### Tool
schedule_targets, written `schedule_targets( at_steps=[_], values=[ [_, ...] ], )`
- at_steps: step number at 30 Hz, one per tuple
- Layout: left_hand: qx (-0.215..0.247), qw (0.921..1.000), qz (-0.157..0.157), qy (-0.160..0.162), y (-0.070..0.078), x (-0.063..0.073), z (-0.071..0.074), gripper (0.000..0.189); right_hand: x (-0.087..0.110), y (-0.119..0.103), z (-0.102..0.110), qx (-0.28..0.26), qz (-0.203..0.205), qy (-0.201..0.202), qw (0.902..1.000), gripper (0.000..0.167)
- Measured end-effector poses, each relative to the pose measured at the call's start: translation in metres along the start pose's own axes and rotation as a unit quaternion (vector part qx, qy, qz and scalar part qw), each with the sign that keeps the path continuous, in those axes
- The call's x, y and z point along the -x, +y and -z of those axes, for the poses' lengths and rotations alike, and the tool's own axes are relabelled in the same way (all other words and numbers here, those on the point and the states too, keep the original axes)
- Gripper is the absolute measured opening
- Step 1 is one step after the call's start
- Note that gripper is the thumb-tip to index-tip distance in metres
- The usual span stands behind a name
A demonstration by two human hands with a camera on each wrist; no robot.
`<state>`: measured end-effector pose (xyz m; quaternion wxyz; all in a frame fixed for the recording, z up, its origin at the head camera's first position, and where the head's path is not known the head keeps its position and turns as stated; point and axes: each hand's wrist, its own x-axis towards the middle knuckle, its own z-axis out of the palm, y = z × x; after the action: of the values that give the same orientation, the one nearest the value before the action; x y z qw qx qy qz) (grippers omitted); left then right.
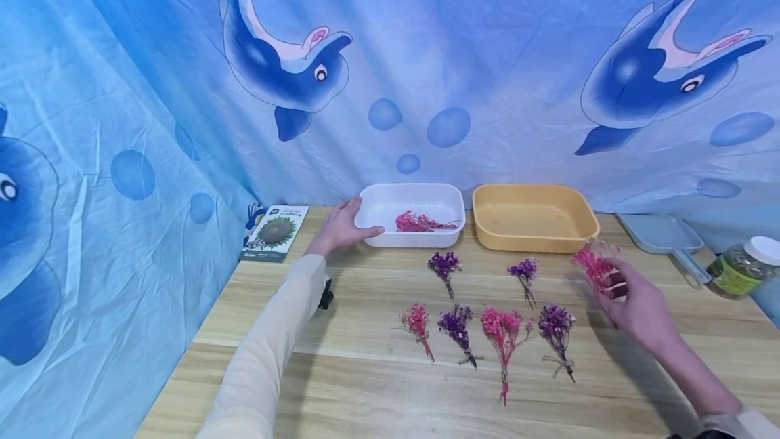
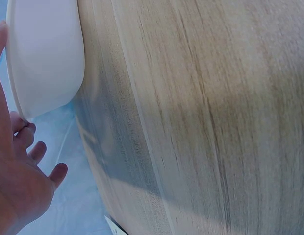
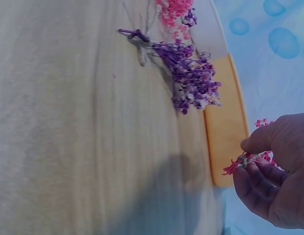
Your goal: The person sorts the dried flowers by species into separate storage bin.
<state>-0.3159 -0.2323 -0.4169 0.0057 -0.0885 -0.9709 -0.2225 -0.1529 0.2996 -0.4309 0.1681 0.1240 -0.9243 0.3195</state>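
Left hand (image 1: 342, 227) grips the white basin (image 1: 411, 240) at its left end, thumb over the near rim. Right hand (image 1: 641, 305) pinches a pink flower bunch (image 1: 591, 265) by its tied stems, raised above the bench (image 1: 359, 391), just right of the yellow basin (image 1: 530, 243). One pink bunch (image 1: 417, 222) lies in the white basin. Six more on the bench: two purple far, then pink, purple, pink, purple left to right in the near row. Dustpan (image 1: 659, 233) and jar (image 1: 739, 271) far right.
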Motion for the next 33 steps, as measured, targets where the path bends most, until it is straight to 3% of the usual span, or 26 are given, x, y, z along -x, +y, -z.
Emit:
schedule_targets(
  at_steps=[10, 22, 33],
  values=[
    [-0.005, 1.0, 0.002, -0.003, 0.0, 0.0, 0.0, 0.11, -0.022, -0.009, 0.005, 0.008, 0.055, 0.017, 0.9983, 0.066],
    [-0.003, 1.0, 0.007, -0.005, -0.001, -0.001, -0.001, 0.112, -0.058, -0.032, -0.001, 0.023, 0.112, -0.029, 0.993, 0.068],
    [-0.005, 1.0, 0.0, -0.006, 0.0, -0.003, 0.002, 0.112, -0.099, -0.054, -0.021, 0.004, 0.192, -0.064, 0.9793, 0.067]
  ],
)
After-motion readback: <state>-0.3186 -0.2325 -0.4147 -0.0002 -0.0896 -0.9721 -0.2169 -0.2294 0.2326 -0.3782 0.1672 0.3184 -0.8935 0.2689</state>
